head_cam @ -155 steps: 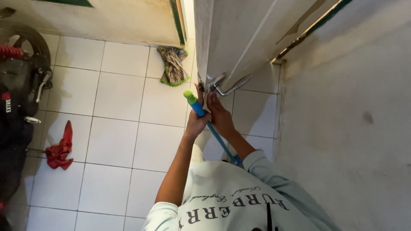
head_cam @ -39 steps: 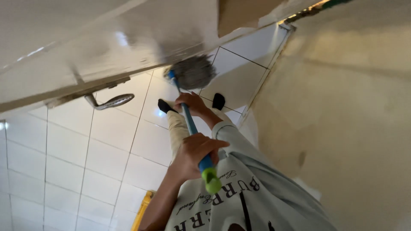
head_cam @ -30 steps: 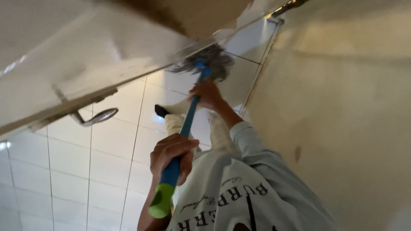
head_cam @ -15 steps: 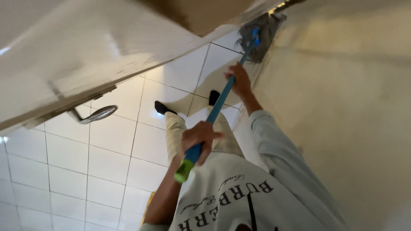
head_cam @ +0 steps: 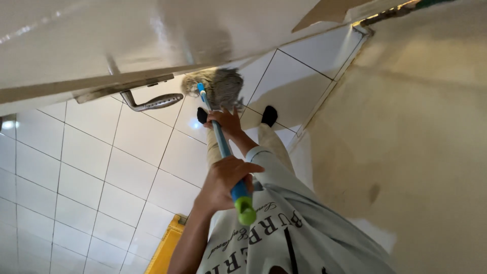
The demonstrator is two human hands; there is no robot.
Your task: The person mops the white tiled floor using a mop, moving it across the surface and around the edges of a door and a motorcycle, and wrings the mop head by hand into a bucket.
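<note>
Gripping the mop handle [head_cam: 221, 147] with both the left hand [head_cam: 223, 181] and right hand [head_cam: 228, 123] clamped tight works best, keeping the mop head [head_cam: 218, 87] flat on the tiles [head_cam: 127, 167].

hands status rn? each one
Left hand: closed around the mop handle, near its green end.
Right hand: gripping the handle lower, near the mop head.

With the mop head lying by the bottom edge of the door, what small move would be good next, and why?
Probably a short pull of the mop head back toward the feet. It lies on the white tiles right at the door bottom edge, so little room seems left forward. The right hand grips the blue handle low, the left hand near its green end, which suits a pull.
</note>
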